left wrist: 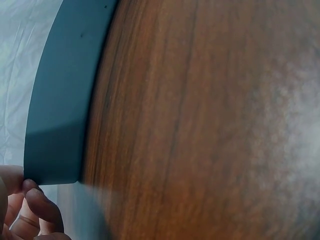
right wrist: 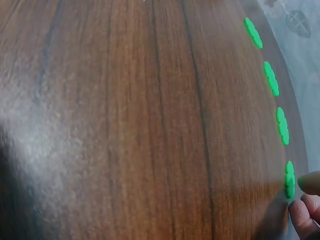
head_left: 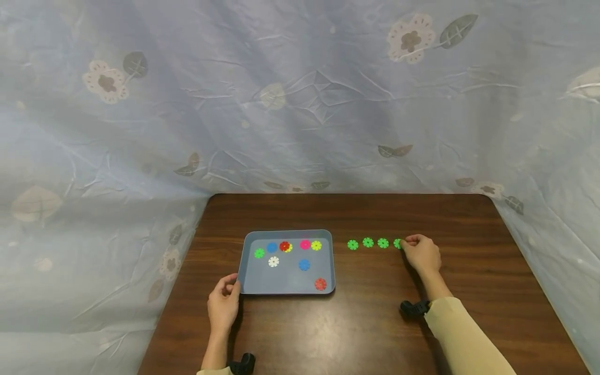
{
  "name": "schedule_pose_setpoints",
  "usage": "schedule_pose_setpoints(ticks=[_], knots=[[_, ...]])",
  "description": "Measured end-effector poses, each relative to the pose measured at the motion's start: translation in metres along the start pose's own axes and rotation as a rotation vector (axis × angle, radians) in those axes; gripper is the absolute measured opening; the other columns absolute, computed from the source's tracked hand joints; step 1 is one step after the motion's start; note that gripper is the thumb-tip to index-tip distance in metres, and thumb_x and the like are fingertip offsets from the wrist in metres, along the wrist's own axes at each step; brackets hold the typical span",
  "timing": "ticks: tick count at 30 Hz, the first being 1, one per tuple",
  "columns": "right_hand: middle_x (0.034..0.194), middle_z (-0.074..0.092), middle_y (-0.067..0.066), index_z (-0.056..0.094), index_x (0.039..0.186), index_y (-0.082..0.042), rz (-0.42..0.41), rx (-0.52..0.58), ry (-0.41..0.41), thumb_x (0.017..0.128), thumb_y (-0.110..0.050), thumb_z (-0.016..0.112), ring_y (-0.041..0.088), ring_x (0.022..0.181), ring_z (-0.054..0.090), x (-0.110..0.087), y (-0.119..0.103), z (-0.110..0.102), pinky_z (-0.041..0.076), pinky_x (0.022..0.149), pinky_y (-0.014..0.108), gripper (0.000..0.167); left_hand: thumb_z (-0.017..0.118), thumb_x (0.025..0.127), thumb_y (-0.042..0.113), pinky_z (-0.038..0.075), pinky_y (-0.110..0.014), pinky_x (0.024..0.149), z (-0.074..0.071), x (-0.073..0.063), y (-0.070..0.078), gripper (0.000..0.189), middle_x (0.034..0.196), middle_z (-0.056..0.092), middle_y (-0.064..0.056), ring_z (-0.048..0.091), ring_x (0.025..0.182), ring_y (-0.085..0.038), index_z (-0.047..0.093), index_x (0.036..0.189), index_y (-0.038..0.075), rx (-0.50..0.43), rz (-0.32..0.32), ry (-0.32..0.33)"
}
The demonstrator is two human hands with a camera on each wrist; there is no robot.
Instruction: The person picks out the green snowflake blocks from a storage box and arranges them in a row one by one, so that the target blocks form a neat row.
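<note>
On the left, my left hand (head_left: pixel 222 304) holds the near-left corner of a shallow grey tray (head_left: pixel 281 288), thumb and fingers at its rim. In the left wrist view the fingertips (left wrist: pixel 42 205) meet the tray's corner (left wrist: pixel 60 150). My right hand (head_left: pixel 423 254) has thumb and finger at the rightmost green snowflake disc (head_left: pixel 397 243), partly covering it. This disc (right wrist: pixel 289 179) lies flat on the table in the right wrist view, ending a spaced row of several green discs (head_left: pixel 367 242). One green disc (head_left: pixel 259 253) lies in the tray.
Also in the tray are blue discs (head_left: pixel 304 265), red discs (head_left: pixel 321 284), yellow discs (head_left: pixel 316 245), a pink disc (head_left: pixel 305 244) and a white disc (head_left: pixel 273 261). One red disc overlaps a yellow one. A floral curtain (head_left: pixel 300 130) hangs behind the brown wooden table (head_left: pixel 365 323).
</note>
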State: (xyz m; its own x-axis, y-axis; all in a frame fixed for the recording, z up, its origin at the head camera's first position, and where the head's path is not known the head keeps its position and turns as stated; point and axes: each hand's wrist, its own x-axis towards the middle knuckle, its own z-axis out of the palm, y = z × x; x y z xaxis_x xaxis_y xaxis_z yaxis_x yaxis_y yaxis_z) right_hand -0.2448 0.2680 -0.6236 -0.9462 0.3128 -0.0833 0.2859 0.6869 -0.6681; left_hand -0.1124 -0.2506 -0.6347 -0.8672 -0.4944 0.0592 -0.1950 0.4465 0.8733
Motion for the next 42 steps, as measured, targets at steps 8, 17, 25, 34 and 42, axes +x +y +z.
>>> schedule_pose_setpoints(ticks=[8,17,25,34,42], knots=[[0.105,0.075,0.010,0.074,0.116,-0.007,-0.051,0.060,0.037,0.099,-0.039,0.067,0.033,0.094,0.069,-0.003,-0.016,0.002,0.050,0.076,0.048,0.037,0.071,0.098,0.013,0.036,-0.025,0.047,-0.002,0.003,0.002,0.019,0.079,0.062,-0.005,0.045,0.051,-0.008,0.075,0.116,0.012,-0.014,-0.005,0.004],[0.104,0.076,0.011,0.074,0.115,-0.005,-0.184,0.114,0.031,0.098,-0.034,0.072,0.026,0.075,0.064,-0.010,-0.054,0.023,0.046,0.067,0.038,0.033,0.070,0.098,0.014,0.037,-0.026,0.048,-0.006,0.005,0.002,0.018,0.079,0.062,-0.004,0.046,0.051,-0.008,0.075,0.116,0.012,-0.004,-0.009,0.008],[0.103,0.076,0.008,0.076,0.115,-0.007,-0.275,0.163,-0.026,0.096,-0.033,0.075,0.019,0.062,0.055,-0.027,-0.101,0.055,0.043,0.058,0.036,0.033,0.071,0.098,0.013,0.036,-0.024,0.047,-0.006,0.006,0.001,0.019,0.079,0.062,-0.004,0.046,0.050,-0.007,0.075,0.116,0.012,-0.015,-0.008,0.002],[0.101,0.075,0.005,0.075,0.118,-0.007,-0.360,0.180,-0.108,0.093,-0.034,0.078,0.019,0.068,0.059,-0.058,-0.151,0.092,0.044,0.057,0.034,0.036,0.071,0.097,0.013,0.038,-0.024,0.048,-0.005,0.005,0.000,0.018,0.078,0.063,-0.004,0.048,0.050,-0.008,0.075,0.115,0.012,-0.015,0.001,-0.008],[0.105,0.074,0.003,0.075,0.119,-0.008,-0.435,0.175,-0.183,0.091,-0.031,0.081,0.027,0.097,0.069,-0.079,-0.190,0.121,0.053,0.079,0.044,0.038,0.072,0.097,0.014,0.040,-0.026,0.050,-0.001,0.000,-0.002,0.019,0.078,0.062,-0.002,0.051,0.053,-0.010,0.075,0.116,0.011,-0.022,-0.009,-0.010]])
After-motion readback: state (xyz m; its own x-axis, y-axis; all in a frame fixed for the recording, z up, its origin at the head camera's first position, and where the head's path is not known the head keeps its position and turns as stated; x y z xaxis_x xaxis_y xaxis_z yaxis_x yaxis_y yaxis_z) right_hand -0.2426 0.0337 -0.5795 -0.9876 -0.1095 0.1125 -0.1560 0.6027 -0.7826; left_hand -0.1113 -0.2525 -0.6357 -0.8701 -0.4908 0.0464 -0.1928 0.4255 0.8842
